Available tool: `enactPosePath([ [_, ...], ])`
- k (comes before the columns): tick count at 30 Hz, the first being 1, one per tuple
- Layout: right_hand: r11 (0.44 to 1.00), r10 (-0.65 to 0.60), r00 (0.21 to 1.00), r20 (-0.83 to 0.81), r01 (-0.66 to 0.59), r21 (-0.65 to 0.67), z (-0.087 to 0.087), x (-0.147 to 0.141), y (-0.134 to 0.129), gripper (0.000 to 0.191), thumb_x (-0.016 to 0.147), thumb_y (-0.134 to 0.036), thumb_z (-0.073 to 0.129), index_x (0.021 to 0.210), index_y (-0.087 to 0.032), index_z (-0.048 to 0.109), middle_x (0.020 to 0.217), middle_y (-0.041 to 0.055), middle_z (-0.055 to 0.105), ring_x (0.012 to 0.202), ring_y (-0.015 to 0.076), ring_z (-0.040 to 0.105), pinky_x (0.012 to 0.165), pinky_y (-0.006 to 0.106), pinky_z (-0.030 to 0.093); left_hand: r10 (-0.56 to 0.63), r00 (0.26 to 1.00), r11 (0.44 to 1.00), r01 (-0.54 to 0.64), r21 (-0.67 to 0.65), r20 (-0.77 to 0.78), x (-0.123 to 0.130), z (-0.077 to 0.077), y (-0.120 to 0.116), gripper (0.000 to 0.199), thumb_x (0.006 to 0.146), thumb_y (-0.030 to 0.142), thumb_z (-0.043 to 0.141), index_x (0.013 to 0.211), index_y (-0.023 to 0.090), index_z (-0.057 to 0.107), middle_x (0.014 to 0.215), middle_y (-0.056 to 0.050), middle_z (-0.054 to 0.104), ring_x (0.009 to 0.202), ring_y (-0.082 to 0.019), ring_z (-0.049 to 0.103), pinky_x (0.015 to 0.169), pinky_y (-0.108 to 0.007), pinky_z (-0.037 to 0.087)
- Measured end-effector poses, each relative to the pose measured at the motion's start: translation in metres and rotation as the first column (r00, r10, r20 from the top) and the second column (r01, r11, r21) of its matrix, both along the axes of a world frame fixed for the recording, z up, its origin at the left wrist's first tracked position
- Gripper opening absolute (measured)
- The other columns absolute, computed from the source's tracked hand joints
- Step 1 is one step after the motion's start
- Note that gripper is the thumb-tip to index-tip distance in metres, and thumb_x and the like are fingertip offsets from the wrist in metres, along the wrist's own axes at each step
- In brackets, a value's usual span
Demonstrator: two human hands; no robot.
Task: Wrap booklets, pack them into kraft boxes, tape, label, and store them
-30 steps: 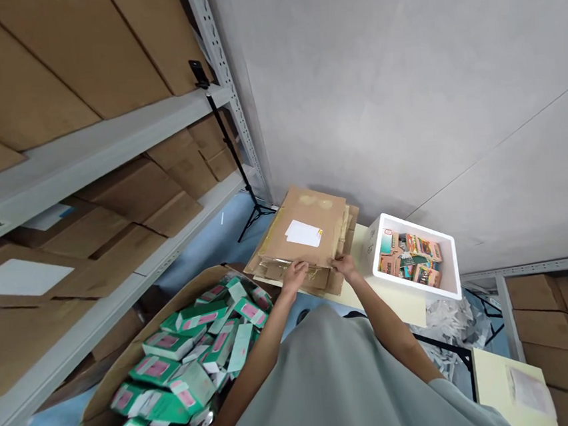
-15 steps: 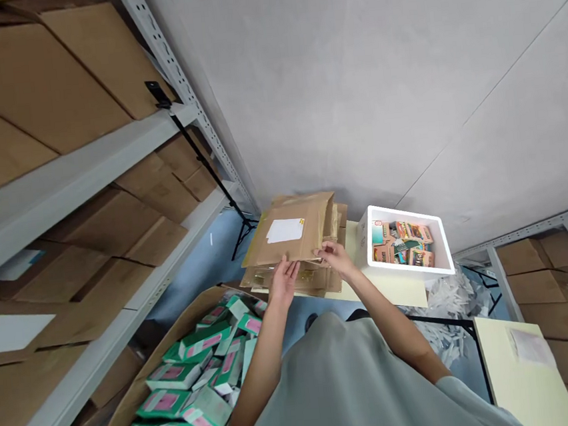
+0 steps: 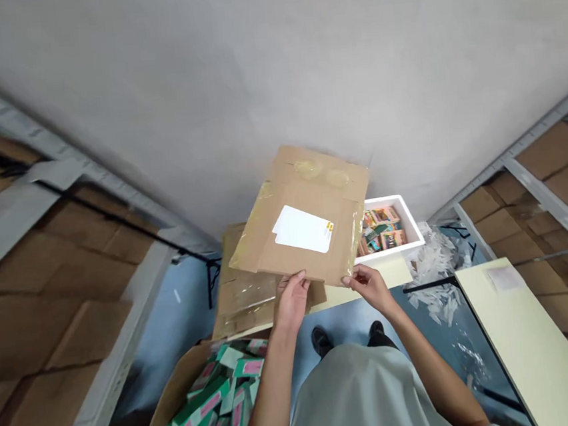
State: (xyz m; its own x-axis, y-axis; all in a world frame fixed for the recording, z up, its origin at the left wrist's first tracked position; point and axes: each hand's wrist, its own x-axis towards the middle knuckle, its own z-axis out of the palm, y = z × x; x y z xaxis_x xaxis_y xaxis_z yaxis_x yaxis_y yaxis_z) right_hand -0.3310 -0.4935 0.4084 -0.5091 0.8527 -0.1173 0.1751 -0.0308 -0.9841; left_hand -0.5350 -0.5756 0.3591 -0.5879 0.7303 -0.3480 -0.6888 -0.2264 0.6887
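Note:
Both hands hold a flattened cardboard box (image 3: 261, 242) by its near edge, raised above the table and tilted. White labels and yellowish clear tape show on its face. My left hand (image 3: 292, 300) grips the near edge toward the left, thumb on top and fingers underneath. At the near right corner my right hand (image 3: 370, 285) pinches the cardboard between thumb and fingers. Below and to the left lies more flattened cardboard (image 3: 244, 290) with shiny tape. Behind the right corner, a white foam box (image 3: 411, 231) containing colourful small packages is partly covered by the held sheet.
A large carton (image 3: 165, 392) full of green and white boxes stands at lower left. Shelves with cartons (image 3: 68, 267) line the left; more cartons (image 3: 536, 282) are at right. A cream table (image 3: 521, 331) stands at right, near white scraps (image 3: 434, 259) on the floor.
The flattened box has been lifted off the pile and moved right, turning slightly, with both hands on its near edge. The view has swung left-to-right, showing more of the right side.

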Motion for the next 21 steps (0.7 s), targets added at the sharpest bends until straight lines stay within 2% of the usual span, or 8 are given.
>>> enactPosePath([
  [2,0.988,-0.148,0.989,0.021,0.147,0.035,0.000,0.045,0.013,0.051,0.081,-0.071,0.084,0.089,-0.022,0.072,0.070,-0.0019,0.066,0.061,0.0148,0.055,0.060,0.028,0.045,-0.110,0.991,0.994,0.109,-0.007,-0.081,0.026,0.011,0.027,0.028,0.065,0.030,0.095,0.084,0.024,0.075,0.092,0.000,0.083,0.097,-0.018,0.076,0.095,-0.032,0.060],
  [4,0.935,-0.342,0.939,0.030,0.337,0.109,0.004,0.099,0.029,0.053,0.081,-0.070,0.082,0.101,-0.021,0.077,0.080,0.0025,0.074,0.065,0.0167,0.060,0.064,0.030,0.050,-0.209,0.963,0.978,0.206,-0.033,-0.172,0.056,0.020,0.054,0.028,0.064,0.032,0.094,0.084,0.024,0.075,0.095,-0.002,0.083,0.098,-0.020,0.076,0.096,-0.034,0.060],
  [7,0.762,-0.620,0.784,0.005,0.601,0.240,0.017,0.200,0.053,0.054,0.085,-0.068,0.077,0.107,-0.019,0.077,0.098,0.0100,0.081,0.075,0.0200,0.067,0.069,0.033,0.055,-0.312,0.906,0.950,0.305,-0.073,-0.285,0.110,0.028,0.092,0.028,0.066,0.035,0.088,0.088,0.023,0.075,0.102,-0.003,0.083,0.103,-0.023,0.075,0.095,-0.035,0.060],
  [11,0.529,-0.829,0.559,-0.015,0.793,0.302,0.027,0.346,0.068,0.061,0.087,-0.069,0.074,0.120,-0.017,0.074,0.127,0.0184,0.080,0.087,0.0230,0.072,0.076,0.036,0.058,-0.401,0.828,0.914,0.388,-0.116,-0.392,0.198,0.034,0.141,0.022,0.070,0.037,0.079,0.084,0.024,0.070,0.094,-0.003,0.080,0.105,-0.024,0.074,0.090,-0.032,0.060],
  [13,0.455,-0.882,0.471,0.016,0.841,0.292,0.020,0.416,0.066,0.070,0.085,-0.069,0.074,0.130,-0.017,0.071,0.143,0.0213,0.074,0.087,0.0222,0.072,0.079,0.038,0.059,-0.482,0.762,0.871,0.468,-0.145,-0.433,0.250,0.033,0.163,0.021,0.068,0.038,0.078,0.081,0.024,0.068,0.090,-0.003,0.079,0.105,-0.026,0.074,0.090,-0.033,0.061],
  [16,0.401,-0.916,0.387,0.105,0.891,0.213,-0.005,0.510,0.048,0.086,0.080,-0.071,0.074,0.146,-0.016,0.063,0.156,0.0249,0.065,0.077,0.0176,0.070,0.077,0.039,0.059,-0.635,0.648,0.762,0.614,-0.206,-0.420,0.338,0.026,0.188,0.024,0.064,0.037,0.078,0.081,0.024,0.068,0.091,-0.004,0.079,0.108,-0.029,0.074,0.090,-0.036,0.063],
  [18,0.374,-0.924,0.355,0.145,0.916,0.143,-0.024,0.565,0.028,0.090,0.078,-0.072,0.074,0.147,-0.015,0.062,0.146,0.0235,0.072,0.074,0.0171,0.069,0.073,0.037,0.058,-0.710,0.585,0.692,0.683,-0.234,-0.392,0.396,0.018,0.199,0.024,0.064,0.036,0.076,0.084,0.024,0.069,0.093,-0.004,0.080,0.110,-0.029,0.074,0.093,-0.036,0.063],
  [21,0.329,-0.940,0.317,0.124,0.940,0.088,-0.048,0.633,-0.008,0.071,0.079,-0.070,0.074,0.125,-0.015,0.071,0.113,0.0151,0.081,0.078,0.0202,0.070,0.071,0.034,0.057,-0.788,0.469,0.590,0.762,-0.268,-0.400,0.475,0.005,0.215,0.023,0.069,0.034,0.073,0.090,0.025,0.070,0.095,-0.003,0.080,0.110,-0.027,0.074,0.096,-0.035,0.062],
])
